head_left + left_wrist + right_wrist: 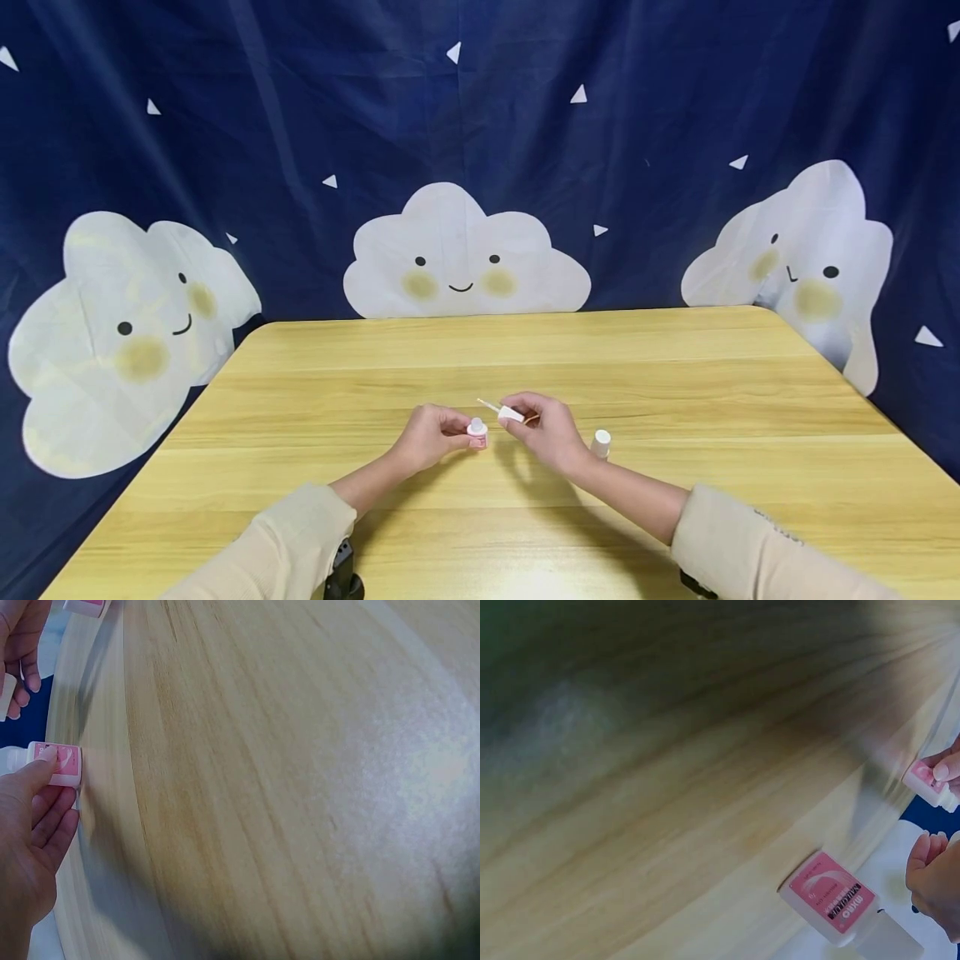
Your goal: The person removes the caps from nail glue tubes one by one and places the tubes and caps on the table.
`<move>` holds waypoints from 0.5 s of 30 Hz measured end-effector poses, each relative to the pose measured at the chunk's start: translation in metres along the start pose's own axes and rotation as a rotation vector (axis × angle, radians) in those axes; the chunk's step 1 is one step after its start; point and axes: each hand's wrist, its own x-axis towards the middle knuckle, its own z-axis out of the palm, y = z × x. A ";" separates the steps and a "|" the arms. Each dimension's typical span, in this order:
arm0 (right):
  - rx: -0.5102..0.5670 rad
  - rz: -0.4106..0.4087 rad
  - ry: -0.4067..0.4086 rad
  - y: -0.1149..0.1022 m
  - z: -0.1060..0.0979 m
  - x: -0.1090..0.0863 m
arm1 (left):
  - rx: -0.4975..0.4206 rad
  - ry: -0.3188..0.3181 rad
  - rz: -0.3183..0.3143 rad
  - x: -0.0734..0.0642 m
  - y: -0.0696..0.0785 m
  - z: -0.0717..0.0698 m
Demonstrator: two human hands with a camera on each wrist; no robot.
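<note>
My left hand [431,437] grips a small white bottle with a pink label [66,763], thumb on the label, and the bottle's neck is uncovered in the head view. Pinched in my right hand [551,433] is a white cap with a thin brush applicator [511,413]. Its brush tip points left, just above and to the right of the bottle's opening. A second bottle with a pink label [832,895] and its white cap on stands on the table beside my right forearm; in the head view the forearm partly hides it.
The wood-grain table [360,375] reaches back to a dark blue curtain [517,142] printed with white clouds and small triangles. A black strap device [343,573] shows at the left sleeve. Bright glare lies on the tabletop near the front.
</note>
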 end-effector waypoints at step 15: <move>0.021 0.070 0.095 0.011 0.006 -0.003 | -0.016 0.003 0.021 -0.001 0.001 0.000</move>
